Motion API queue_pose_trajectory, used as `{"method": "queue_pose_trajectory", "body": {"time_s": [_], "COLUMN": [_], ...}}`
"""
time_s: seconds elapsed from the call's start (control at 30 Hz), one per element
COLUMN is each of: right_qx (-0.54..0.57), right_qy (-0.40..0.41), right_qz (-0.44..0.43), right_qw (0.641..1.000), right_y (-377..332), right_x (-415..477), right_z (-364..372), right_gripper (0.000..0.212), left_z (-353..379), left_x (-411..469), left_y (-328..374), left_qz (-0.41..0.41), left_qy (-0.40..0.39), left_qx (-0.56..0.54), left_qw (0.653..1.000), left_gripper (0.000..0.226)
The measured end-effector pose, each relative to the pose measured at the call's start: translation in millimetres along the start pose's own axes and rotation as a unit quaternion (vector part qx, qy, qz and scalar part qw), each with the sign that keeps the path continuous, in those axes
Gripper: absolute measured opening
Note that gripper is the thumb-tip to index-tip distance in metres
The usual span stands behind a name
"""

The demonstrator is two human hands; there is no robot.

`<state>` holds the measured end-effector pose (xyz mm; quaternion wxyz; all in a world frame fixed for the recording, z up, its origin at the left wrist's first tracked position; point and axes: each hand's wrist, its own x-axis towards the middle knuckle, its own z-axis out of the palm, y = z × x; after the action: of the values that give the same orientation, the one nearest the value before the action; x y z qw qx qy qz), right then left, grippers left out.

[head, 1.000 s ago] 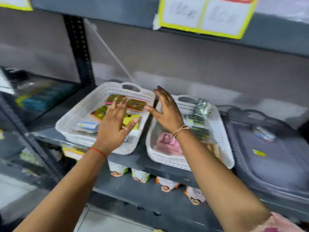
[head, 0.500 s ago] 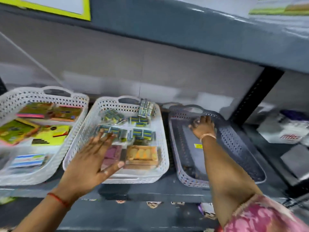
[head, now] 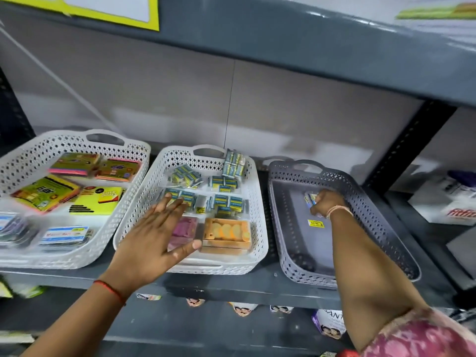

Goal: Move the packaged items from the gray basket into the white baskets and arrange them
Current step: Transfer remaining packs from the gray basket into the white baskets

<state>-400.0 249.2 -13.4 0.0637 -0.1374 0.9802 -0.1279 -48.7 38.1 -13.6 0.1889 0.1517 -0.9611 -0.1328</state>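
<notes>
Three baskets stand in a row on a grey shelf. The gray basket (head: 360, 191) is on the right, holding a small blue-and-yellow packet (head: 310, 199) and a yellow sticker. My right hand (head: 327, 203) is inside it, fingers closed on that packet. The middle white basket (head: 257, 215) holds several blue-and-yellow packets (head: 224, 182), a pink pack (head: 184, 229) and an orange box (head: 226, 234). My left hand (head: 157, 235) hovers flat over its front left, fingers spread, holding nothing. The left white basket (head: 121, 215) holds yellow and green packs.
An upper shelf (head: 309, 47) overhangs close above. A black upright post (head: 409, 143) stands right of the gray basket, with white packages (head: 458, 202) beyond it. Packets hang along the shelf edge (head: 231, 287) below.
The view swung right from the two white baskets. My right hand crossed into the gray basket and closed on the small packet; my left hand shifted over the middle white basket.
</notes>
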Motion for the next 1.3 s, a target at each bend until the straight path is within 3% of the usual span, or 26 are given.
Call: {"method": "queue_pose_trajectory", "body": {"time_s": [0.1, 0.2, 0.33, 0.43, 0.63, 0.8, 0.97, 1.2, 1.3], "right_qx": [0.099, 0.265, 0.363, 0.4, 0.358, 0.243, 0.145, 0.057, 0.043], "right_qy": [-0.025, 0.019, 0.056, 0.025, -0.11, -0.188, -0.226, -0.22, -0.219], "right_qz": [0.006, -0.005, -0.128, -0.229, -0.368, -0.458, -0.473, -0.495, -0.494], "right_qw": [0.995, 0.964, 0.921, 0.887, 0.851, 0.834, 0.839, 0.839, 0.841], "right_y": [-10.5, -33.4, -93.4, -150.5, -275.7, -344.3, -362.8, -364.9, -365.1], "right_x": [-19.5, -42.3, -73.0, -100.6, -168.5, -210.6, -229.4, -232.9, -234.3], "right_z": [-2.9, -5.1, -20.2, -25.3, 21.4, 71.8, 103.1, 104.1, 102.7], "right_gripper": [0.021, 0.028, 0.038, 0.042, 0.043, 0.04, 0.039, 0.039, 0.04], "left_z": [0.5, -0.7, -21.6, -43.7, -92.2, -110.0, -101.1, -92.4, -90.7], "left_x": [-0.9, -0.4, -12.2, -31.2, -90.8, -126.1, -130.4, -129.2, -129.9], "left_y": [-0.3, 3.5, -11.4, -44.0, -143.7, -204.1, -217.4, -220.7, -221.0], "left_qz": [0.006, 0.004, -0.005, -0.035, -0.191, -0.294, -0.303, -0.311, -0.31], "left_qy": [0.017, 0.032, 0.083, 0.123, 0.216, 0.187, 0.13, 0.147, 0.147], "left_qx": [0.004, -0.026, -0.046, -0.026, 0.008, 0.042, -0.012, -0.049, -0.048], "left_qw": [1.0, 0.999, 0.996, 0.991, 0.957, 0.936, 0.944, 0.938, 0.938], "left_gripper": [0.103, 0.104, 0.093, 0.09, 0.098, 0.107, 0.098, 0.086, 0.091]}}
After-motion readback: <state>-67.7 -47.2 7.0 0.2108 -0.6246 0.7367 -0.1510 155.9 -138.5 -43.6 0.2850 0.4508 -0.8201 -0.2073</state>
